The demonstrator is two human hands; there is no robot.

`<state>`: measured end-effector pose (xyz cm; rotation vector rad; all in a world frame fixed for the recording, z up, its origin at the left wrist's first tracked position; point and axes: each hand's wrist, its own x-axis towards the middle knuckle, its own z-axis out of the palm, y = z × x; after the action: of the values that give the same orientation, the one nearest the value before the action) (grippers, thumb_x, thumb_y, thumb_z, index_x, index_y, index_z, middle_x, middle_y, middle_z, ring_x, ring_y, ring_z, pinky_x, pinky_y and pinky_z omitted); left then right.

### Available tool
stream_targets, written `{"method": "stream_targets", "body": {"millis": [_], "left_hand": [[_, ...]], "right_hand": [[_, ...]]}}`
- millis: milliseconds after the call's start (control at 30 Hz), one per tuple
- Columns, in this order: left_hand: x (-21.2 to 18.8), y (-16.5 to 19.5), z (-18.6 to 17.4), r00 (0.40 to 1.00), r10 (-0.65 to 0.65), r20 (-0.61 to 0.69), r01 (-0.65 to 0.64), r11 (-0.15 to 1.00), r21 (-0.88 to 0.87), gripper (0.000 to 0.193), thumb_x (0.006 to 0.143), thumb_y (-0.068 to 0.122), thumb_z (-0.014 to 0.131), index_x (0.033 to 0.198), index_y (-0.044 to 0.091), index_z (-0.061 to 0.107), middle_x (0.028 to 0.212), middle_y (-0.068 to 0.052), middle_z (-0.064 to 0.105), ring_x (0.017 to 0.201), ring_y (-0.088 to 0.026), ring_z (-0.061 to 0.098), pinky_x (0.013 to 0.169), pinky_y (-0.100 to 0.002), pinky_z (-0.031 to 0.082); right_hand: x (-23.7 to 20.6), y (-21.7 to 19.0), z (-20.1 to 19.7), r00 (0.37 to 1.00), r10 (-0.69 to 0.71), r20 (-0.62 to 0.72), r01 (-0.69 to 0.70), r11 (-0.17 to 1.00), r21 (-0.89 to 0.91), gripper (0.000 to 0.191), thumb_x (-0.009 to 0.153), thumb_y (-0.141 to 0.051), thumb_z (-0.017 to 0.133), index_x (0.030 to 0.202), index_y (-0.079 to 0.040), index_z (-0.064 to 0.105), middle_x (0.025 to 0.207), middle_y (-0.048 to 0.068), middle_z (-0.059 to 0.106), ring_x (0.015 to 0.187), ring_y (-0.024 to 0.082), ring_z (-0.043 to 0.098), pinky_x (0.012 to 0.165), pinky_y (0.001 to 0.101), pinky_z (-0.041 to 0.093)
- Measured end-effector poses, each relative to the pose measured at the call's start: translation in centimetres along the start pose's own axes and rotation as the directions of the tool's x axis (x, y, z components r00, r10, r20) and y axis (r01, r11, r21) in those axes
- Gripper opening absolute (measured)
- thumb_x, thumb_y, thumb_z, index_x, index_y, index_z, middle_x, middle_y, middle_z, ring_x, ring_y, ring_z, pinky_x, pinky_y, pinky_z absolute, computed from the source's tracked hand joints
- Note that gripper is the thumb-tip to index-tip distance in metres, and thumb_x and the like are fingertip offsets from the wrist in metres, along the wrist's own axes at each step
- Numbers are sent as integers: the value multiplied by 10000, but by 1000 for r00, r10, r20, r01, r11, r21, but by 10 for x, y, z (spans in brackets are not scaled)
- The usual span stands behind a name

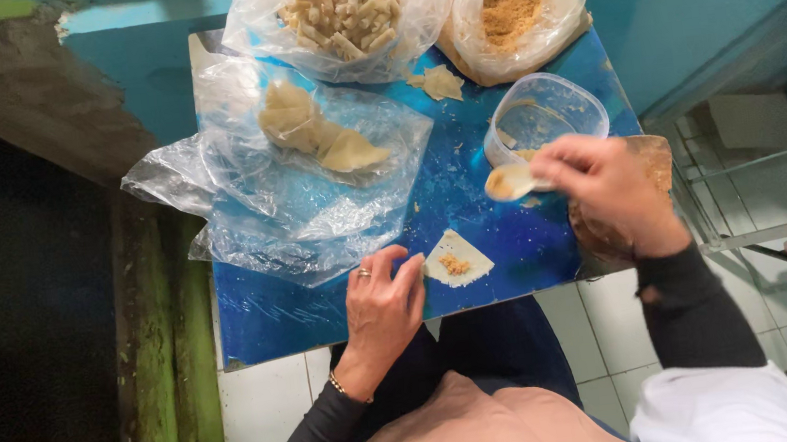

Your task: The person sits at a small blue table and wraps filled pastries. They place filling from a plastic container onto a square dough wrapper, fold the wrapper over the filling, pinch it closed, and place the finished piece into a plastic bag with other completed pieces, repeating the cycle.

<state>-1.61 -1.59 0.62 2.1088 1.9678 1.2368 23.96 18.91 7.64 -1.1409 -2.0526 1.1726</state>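
A crumpled clear bag [256,206] with folded dough sheets [321,136] lay at the left of the blue table [469,194]. The left hand [383,305] rested flat, fingers spread, touching a small wrapper [457,259] dotted with filling. Behind stood a bag of rolled pieces [342,12] and a bag of brown crumbs [509,4]. The right hand [604,184] pinched a spoon [510,180] beside a clear tub [543,117]. White floor tiles [267,410] and a teal wall [703,13] surrounded the table.
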Motion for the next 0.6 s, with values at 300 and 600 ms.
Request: {"method": "stream_targets", "body": {"millis": [300, 600], "left_hand": [[2, 5, 3, 996, -88, 6, 88, 996, 20, 163, 863, 201, 758, 969, 107, 678, 1012, -70, 617, 936, -276, 590, 767, -409, 434], [7, 10, 9, 986, -167, -1, 167, 984, -60, 105, 862, 168, 747, 884, 128, 652, 960, -40, 609, 914, -261, 593, 755, -416, 415]], "right_hand": [[180, 58, -51, 829, -483, -283, 43, 559, -828, 106, 976, -230, 745, 986, -125, 762, 864, 106, 733, 783, 313, 704, 679, 442, 539], [106, -3, 12, 717, -693, -71, 282, 382, -880, 75, 929, -183, 751, 898, -122, 722, 979, 72, 668, 948, 287, 619, 778, 421, 485]]}}
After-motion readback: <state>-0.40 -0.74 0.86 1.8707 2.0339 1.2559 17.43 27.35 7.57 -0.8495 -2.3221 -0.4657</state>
